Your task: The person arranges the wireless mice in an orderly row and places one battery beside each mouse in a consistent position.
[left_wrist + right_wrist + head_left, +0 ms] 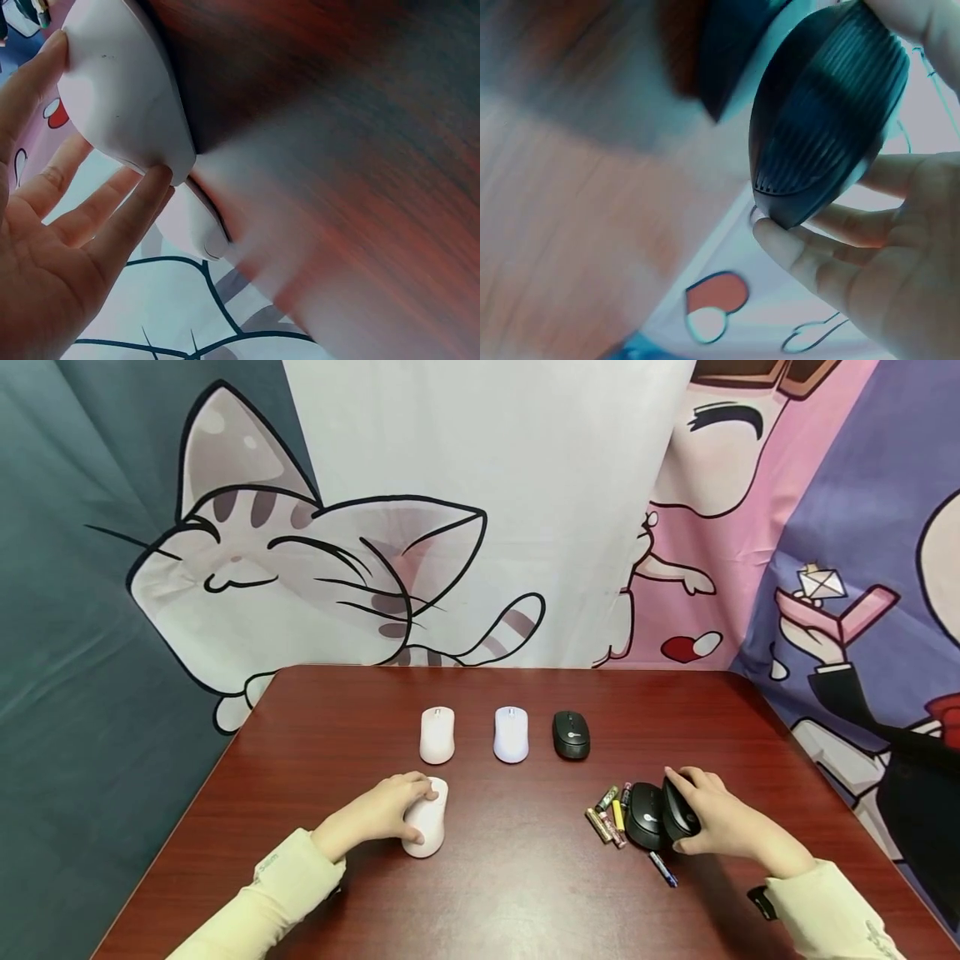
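Observation:
In the head view my left hand [382, 812] grips a white mouse [429, 820] at the table's middle left, thumb on the near side and fingers at the far end. The left wrist view shows this mouse's smooth side [116, 82] between thumb and fingertips. At the right, my right hand [722, 821] holds a black mouse [681, 812] tipped on its side, pinched at both ends. Its ribbed side [829, 112] faces the right wrist camera. Beside it, a second black mouse [643, 817] lies on the table, overlapped by the held one in the head view.
Several small batteries [598, 825] lie left of the black mice, and a blue battery [663, 869] lies in front. Along the back stand a white mouse [437, 735], a pale lilac mouse [512, 735] and a black mouse [572, 735]. A printed curtain hangs behind the table [480, 910].

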### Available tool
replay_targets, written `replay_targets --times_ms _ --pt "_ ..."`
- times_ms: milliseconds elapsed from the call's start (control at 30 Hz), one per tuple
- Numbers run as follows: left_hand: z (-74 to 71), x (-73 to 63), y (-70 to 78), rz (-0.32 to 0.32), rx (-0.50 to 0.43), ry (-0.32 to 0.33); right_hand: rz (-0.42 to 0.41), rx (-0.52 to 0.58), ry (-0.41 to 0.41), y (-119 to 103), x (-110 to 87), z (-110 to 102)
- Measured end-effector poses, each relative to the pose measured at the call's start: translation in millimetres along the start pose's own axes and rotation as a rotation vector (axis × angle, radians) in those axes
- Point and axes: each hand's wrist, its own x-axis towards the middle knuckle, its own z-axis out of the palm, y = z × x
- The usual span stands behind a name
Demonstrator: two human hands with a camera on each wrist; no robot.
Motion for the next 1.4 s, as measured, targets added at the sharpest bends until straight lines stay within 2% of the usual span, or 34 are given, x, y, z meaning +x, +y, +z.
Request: replay_targets --times_ms 367,700,867,1167,1400 --pt "0.3 1.8 -1.3 0.003 -0.006 -0.006 -0.082 0.004 -0.057 -34 41.0 0" --pt "0.5 4.6 0.2 0.012 -0.008 -0.013 -0.076 0.029 -0.151 -53 83.3 6" --pt "-4.4 3.7 0.2 0.001 -0.007 -0.018 -0.086 0.054 -0.176 -71 100.3 14" --pt "-2.6 2.3 -2.0 0.004 -0.012 -0.018 -0.129 0.039 -0.222 -104 113.8 35" --pt "-0.5 1.7 -1.5 0.003 -0.018 -0.008 -0.166 0.040 -0.202 -126 117.6 54"
